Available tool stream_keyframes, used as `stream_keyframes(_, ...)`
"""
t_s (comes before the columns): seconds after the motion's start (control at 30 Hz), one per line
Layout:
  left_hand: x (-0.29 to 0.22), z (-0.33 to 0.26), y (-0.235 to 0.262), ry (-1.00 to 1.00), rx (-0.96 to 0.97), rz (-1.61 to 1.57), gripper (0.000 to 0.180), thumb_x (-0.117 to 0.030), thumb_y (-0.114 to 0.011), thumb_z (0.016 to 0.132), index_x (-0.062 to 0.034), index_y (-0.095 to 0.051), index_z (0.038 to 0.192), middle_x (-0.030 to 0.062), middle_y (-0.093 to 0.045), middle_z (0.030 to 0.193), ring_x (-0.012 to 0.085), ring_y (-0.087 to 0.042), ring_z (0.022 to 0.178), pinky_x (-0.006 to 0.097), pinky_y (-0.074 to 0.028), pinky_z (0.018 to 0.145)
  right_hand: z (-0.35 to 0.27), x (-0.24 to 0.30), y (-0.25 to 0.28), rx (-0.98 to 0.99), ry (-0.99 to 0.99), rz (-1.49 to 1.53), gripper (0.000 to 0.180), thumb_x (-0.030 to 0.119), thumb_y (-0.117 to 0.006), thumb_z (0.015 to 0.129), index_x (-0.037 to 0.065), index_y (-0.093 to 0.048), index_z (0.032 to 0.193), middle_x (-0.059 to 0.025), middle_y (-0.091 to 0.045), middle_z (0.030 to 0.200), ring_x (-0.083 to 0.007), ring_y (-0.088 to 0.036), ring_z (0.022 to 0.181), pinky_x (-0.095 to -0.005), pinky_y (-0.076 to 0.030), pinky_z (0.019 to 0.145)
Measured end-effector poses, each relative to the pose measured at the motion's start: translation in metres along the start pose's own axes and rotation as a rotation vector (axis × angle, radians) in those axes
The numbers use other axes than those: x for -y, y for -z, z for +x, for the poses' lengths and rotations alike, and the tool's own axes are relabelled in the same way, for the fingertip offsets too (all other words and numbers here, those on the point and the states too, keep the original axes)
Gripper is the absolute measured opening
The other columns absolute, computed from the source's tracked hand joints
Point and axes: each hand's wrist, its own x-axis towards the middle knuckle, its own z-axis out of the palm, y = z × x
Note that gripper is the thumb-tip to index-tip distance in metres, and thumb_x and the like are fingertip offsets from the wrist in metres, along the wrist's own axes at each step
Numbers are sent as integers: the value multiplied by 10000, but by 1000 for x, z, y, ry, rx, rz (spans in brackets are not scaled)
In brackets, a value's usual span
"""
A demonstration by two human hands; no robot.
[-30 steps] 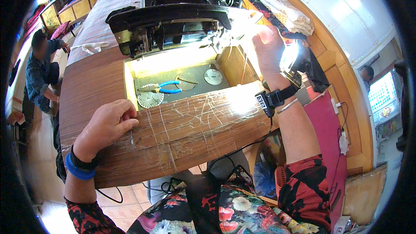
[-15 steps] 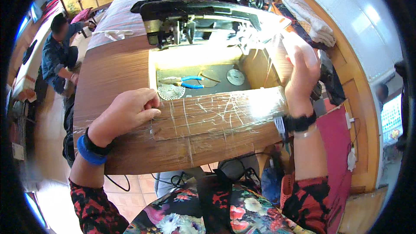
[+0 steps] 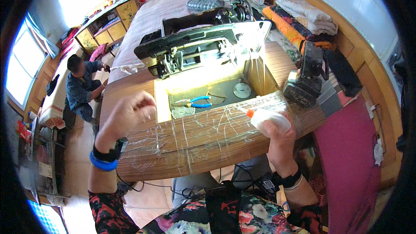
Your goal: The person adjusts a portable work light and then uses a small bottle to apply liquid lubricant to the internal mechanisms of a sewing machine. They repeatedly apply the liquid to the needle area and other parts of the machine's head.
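Note:
My right hand [image 3: 281,145] is closed around a white squeeze bottle [image 3: 272,122] with an orange collar at its nozzle, which points left over the table's taped front strip. A sewing machine [image 3: 203,50] is tipped back on the wooden table [image 3: 182,158], its lit underside facing me. In the open box [image 3: 271,76] below it lie blue-handled pliers [image 3: 201,105], a perforated disc [image 3: 183,112], a round metal plate [image 3: 242,90] and a thin brownish tool [image 3: 215,95]. Left of the box, my left hand [image 3: 130,115] is raised with curled fingers; anything inside them is hidden.
A black power tool [image 3: 305,78] stands on the table's right side. Behind the table is a bed [image 3: 151,21] with folded bedding [image 3: 305,11]. Another person [image 3: 82,84] crouches at the left. Dark cables [image 3: 173,189] hang beneath the table's front edge.
My right hand has come down from the machine's right end toward the front of the table, bringing the bottle. My left hand has lifted off the table. The view has shifted to show more of the room.

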Motion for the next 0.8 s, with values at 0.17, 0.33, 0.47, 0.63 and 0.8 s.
stream_keyframes(0.17,-73,55,9,-323,-140,103,132,-123,-637,1021,-34,-648,1118,-19,-614,875,67,-575,824,241,-502,769,9,-4,26,61,-5,-79,280,82,-808,879,46,-639,1100,-22,-686,1021,-90,-632,915,-262,-539,824)
stream_keyframes(0.33,-141,154,-25,-791,-294,307,286,-226,-627,1048,-33,-678,1253,124,-739,1055,203,-722,988,331,-580,824,10,-6,45,90,16,-103,290,70,-827,850,46,-636,1067,-33,-687,983,-95,-629,886,-272,-540,801)
stream_keyframes(0.47,-186,232,-44,-704,-208,537,383,-278,-559,1083,-43,-621,1379,127,-698,1277,190,-671,1148,325,-523,1009,13,-7,60,144,92,-100,282,46,-815,849,46,-616,1048,-64,-700,987,-119,-653,892,-292,-554,797)
stream_keyframes(0.63,-224,319,-69,-610,-53,397,486,-364,-558,1057,-3,-577,1381,165,-678,1266,244,-663,1074,370,-527,919,21,-10,77,179,313,-161,314,-13,-800,831,47,-578,1045,-109,-705,973,-161,-675,870,-311,-566,796)
stream_keyframes(0.8,-229,376,-100,-600,-39,386,497,-398,-531,1076,-48,-525,1429,157,-594,1357,263,-573,1208,391,-466,1017,23,-9,82,110,372,-175,318,4,-821,820,52,-551,981,-126,-706,909,-193,-692,814,-319,-567,733)
